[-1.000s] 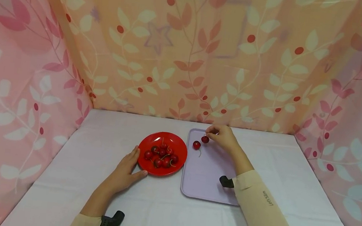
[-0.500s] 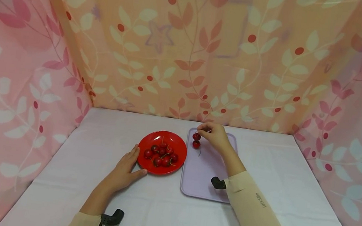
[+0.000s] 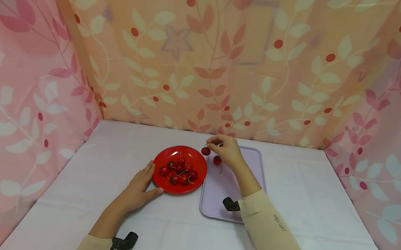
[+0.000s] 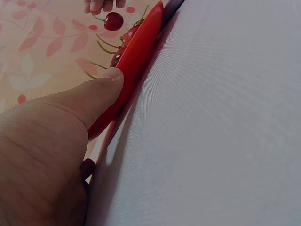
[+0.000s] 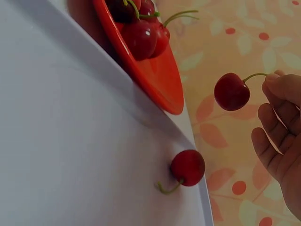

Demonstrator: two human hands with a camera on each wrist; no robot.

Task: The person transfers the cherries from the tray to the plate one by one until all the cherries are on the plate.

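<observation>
Pinching a cherry [image 3: 205, 151] by its stem, the right hand [image 3: 224, 149] held it above the gap between the tray [image 3: 251, 168] and the red plate [image 3: 167, 156]. The left hand [image 3: 137, 190] lay flat, thumb against the plate's rim. Several cherries sat in the plate; one more cherry [image 3: 217, 160] remained on the tray, so the work looked nearly done.

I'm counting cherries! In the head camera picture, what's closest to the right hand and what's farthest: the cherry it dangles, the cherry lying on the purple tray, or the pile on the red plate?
1. Dangling cherry: pinched by its stem in the right hand, over the gap between plate and tray.
2. Lone cherry: on the purple tray, just below the fingers.
3. Cherry pile: on the red plate, farther left, by the left hand.
</observation>
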